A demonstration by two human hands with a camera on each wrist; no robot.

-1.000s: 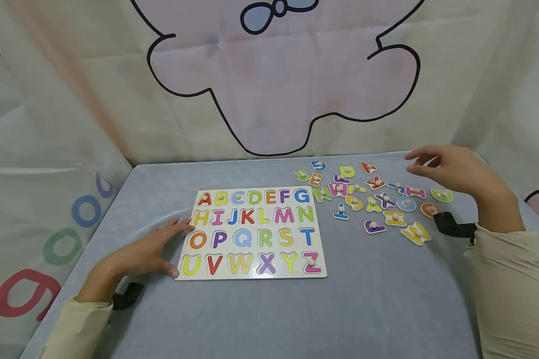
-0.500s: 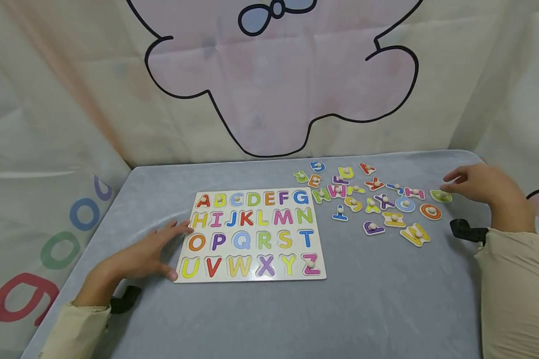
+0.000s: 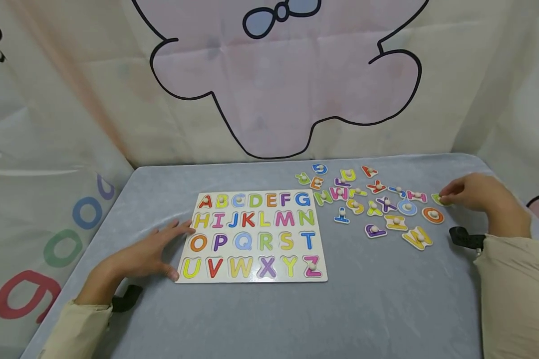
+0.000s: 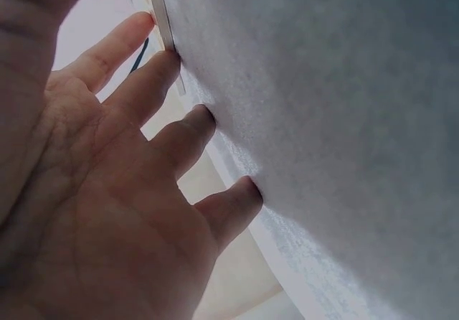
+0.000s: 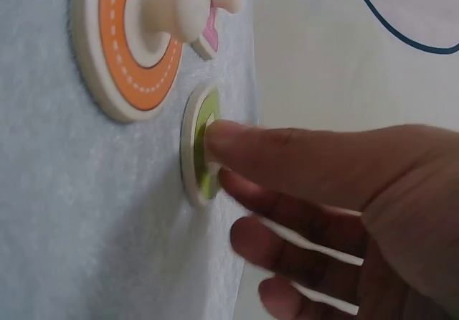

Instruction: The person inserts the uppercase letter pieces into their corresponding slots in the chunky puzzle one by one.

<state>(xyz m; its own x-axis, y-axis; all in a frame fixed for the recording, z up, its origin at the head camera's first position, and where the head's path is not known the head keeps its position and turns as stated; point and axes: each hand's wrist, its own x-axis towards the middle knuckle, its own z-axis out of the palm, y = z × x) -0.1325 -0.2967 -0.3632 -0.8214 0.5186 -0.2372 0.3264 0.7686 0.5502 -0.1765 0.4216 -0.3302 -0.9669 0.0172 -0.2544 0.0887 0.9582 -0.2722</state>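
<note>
In the head view my right hand (image 3: 480,197) is at the far right of the loose letters, its thumb and forefinger pinching the green letter D puzzle piece (image 5: 204,148). That piece lies on the cloth, and the fingers cover its knob. My left hand (image 3: 145,252) rests against the left edge of the white alphabet puzzle board (image 3: 251,252), fingers spread and fairly straight. In the left wrist view the fingertips touch the cloth and the board's side. The A, B, C and Z recesses hold knobbed pieces.
Several knobbed letter pieces lie scattered right of the board, among them an orange O (image 3: 433,215), a pink H (image 3: 416,196) and a yellow W (image 3: 417,238). A grey cloth (image 3: 269,319) covers the table. A printed curtain (image 3: 269,75) hangs behind it.
My right hand has moved right and down from above the letters to the green D and now pinches it. The left hand has stayed at the board's edge.
</note>
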